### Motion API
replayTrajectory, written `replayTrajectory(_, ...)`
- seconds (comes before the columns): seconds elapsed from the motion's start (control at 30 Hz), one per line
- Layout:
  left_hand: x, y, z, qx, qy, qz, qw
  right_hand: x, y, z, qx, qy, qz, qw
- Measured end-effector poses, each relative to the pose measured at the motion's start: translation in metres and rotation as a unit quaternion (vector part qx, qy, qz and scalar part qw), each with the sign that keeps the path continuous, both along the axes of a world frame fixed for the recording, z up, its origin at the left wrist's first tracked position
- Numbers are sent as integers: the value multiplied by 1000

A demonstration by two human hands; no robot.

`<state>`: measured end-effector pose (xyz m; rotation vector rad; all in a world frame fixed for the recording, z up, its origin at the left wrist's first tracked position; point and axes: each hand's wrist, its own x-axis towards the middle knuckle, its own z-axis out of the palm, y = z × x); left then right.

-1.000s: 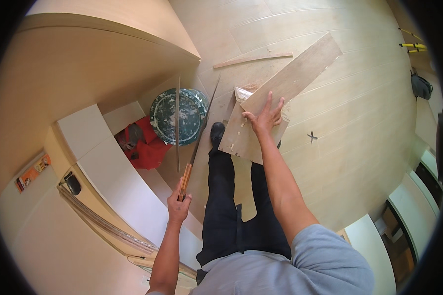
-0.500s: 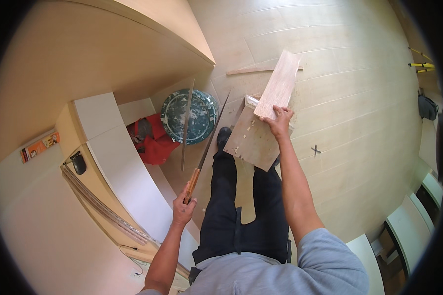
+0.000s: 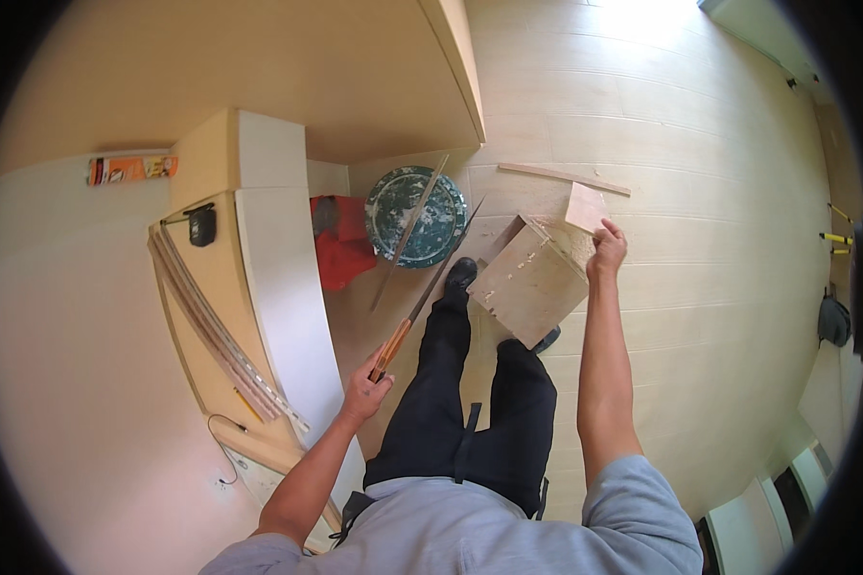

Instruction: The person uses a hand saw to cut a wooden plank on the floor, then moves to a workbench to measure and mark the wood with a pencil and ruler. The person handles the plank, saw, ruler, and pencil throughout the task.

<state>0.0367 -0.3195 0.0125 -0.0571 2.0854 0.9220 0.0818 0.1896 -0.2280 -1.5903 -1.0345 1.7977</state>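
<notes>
My left hand [image 3: 364, 391] is closed round the wooden handle of a handsaw [image 3: 391, 351], whose dark, narrow blade points up and away toward the bucket. On the other side, my right hand [image 3: 607, 247] grips the near end of a pale wooden board [image 3: 585, 206], thumb and fingers closed on its edge. The board is tilted and looks short from this angle, held beyond the right far corner of a wooden box [image 3: 527, 283]. Wood shavings lie on the box top, which stands by my feet.
Left of my feet is a paint-spattered green bucket [image 3: 393, 225] with a thin strip [image 3: 410, 230] across it. A red bag [image 3: 345, 261] sits beside it. A thin wooden strip [image 3: 547, 175] lies on the floor. Long trim pieces [image 3: 216, 326] rest on the cabinet at left.
My right hand has lifted the board off the box, moving it right and tilting it so it looks shorter. My left hand still holds the saw. The whole view has shifted.
</notes>
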Motion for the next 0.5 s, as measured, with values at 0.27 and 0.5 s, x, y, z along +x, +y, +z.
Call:
replayTrajectory(0.27, 44, -22, 23, 44, 15, 72, 996, 137, -110, 135, 85, 44, 119, 988)
replayTrajectory(0.5, 113, -36, 13, 41, 131, 69, 988, 264, -191, 61, -264, -17, 122, 956)
